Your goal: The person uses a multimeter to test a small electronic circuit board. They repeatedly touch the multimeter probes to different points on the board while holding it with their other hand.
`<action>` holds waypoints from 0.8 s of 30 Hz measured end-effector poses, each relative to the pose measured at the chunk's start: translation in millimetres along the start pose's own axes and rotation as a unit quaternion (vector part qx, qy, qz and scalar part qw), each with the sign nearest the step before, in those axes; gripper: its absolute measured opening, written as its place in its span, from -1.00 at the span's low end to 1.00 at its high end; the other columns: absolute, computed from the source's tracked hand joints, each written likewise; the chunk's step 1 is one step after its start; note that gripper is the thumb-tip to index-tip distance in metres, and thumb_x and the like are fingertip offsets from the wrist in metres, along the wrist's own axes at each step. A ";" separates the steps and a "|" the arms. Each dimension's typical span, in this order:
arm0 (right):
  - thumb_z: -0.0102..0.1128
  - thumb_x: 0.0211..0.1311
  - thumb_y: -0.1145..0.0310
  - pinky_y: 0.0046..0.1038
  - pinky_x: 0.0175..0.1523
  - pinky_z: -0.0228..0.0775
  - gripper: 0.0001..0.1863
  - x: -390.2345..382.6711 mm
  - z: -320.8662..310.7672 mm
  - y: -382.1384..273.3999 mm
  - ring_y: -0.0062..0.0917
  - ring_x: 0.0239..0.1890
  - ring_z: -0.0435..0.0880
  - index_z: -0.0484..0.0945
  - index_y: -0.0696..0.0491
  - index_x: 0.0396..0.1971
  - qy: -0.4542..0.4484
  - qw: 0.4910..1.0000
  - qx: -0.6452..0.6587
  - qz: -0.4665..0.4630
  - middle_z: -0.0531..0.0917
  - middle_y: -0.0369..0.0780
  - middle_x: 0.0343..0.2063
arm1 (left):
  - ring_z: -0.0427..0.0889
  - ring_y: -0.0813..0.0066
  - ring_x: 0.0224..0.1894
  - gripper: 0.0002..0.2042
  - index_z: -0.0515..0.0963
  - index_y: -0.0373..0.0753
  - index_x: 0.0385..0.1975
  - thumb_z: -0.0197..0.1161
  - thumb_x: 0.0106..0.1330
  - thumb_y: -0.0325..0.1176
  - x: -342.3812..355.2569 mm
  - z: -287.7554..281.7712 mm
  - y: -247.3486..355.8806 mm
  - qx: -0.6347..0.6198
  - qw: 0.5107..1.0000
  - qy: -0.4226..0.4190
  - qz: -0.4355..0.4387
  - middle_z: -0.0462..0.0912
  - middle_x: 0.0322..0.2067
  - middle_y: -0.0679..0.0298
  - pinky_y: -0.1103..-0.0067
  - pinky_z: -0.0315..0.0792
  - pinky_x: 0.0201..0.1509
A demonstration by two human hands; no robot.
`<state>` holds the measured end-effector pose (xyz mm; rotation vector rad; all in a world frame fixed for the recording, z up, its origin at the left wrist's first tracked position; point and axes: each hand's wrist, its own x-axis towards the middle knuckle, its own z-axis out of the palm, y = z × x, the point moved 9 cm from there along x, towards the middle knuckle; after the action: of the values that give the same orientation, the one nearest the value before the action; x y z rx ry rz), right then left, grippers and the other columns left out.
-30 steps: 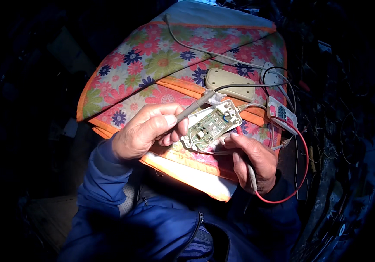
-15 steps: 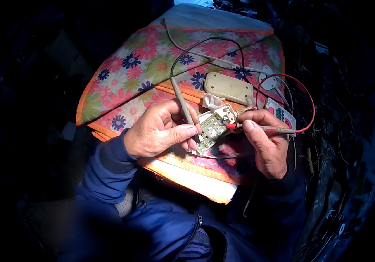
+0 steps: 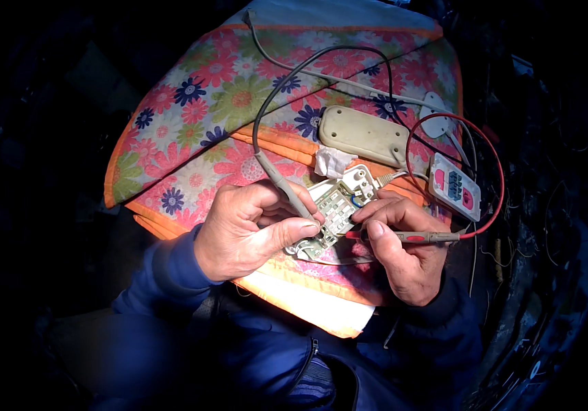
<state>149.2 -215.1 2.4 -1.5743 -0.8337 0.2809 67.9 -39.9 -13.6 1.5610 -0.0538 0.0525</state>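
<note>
An opened white casing with a circuit board inside lies between my hands on a flowered cloth. My left hand is closed around a grey test probe with a black lead, its tip down at the board's left side. Fingers of my right hand pinch a second test probe, grey and red with a red lead. This one lies nearly level, its red end pointing left beside the board's lower right edge. Both probe tips are too small or covered to make out contact.
Behind the board lies a beige oblong cover with screw holes, a crumpled white scrap next to it. A small clear plastic case sits at the right, near a white oval piece. A pale cable and the probe leads loop across the cloth.
My right hand has brought the red probe down and left, from the board's upper right part to its lower right edge. The left probe's tip has shifted slightly lower.
</note>
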 end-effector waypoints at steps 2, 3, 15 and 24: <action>0.28 0.36 0.48 -0.23 0.25 0.46 -0.90 0.9 -0.7 -3.4 -0.54 -0.32 0.70 0.62 0.20 -0.34 -0.010 0.999 -0.028 -0.028 0.71 -0.21 -0.46 | 0.77 0.44 -0.03 -0.80 0.59 -0.43 -0.01 0.37 0.43 -0.58 1.0 0.3 -0.2 -0.010 1.000 0.011 0.012 0.77 -0.13 0.08 0.52 0.66 0.10; 0.28 0.36 0.49 -0.25 0.23 0.46 -0.90 1.0 -0.8 -2.5 -0.54 -0.34 0.69 0.62 0.20 -0.35 -0.005 1.000 -0.016 -0.017 0.71 -0.21 -0.46 | 0.76 0.49 -0.06 -0.79 0.61 -0.43 -0.01 0.38 0.43 -0.57 0.7 1.0 -0.9 -0.016 1.000 0.019 0.018 0.77 -0.14 0.14 0.55 0.66 0.06; 0.33 0.32 0.50 -0.24 0.20 0.47 -0.91 2.3 5.2 -3.2 -0.49 -0.33 0.70 0.64 0.17 -0.39 -0.005 0.999 -0.008 -0.036 0.74 -0.20 -0.43 | 0.74 0.51 -0.09 -0.82 0.59 -0.45 -0.03 0.36 0.46 -0.54 -2.8 0.6 3.8 0.058 0.998 0.017 0.022 0.76 -0.15 0.11 0.56 0.65 0.02; 0.35 0.30 0.52 -0.28 -0.08 0.51 -0.92 -0.8 0.0 -10.1 -0.35 -0.28 0.71 0.67 0.21 -0.37 -0.024 0.992 -0.045 -0.115 0.77 -0.15 -0.36 | 0.72 0.64 -0.28 -0.84 0.65 -0.43 -0.08 0.40 0.41 -0.54 -1.9 -0.9 -8.4 0.045 0.998 0.042 -0.011 0.79 -0.27 0.20 0.65 0.60 -0.21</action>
<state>145.1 -215.9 11.7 -1.5427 -1.0680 0.1166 66.6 -39.1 -22.0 1.6467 0.0331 0.1050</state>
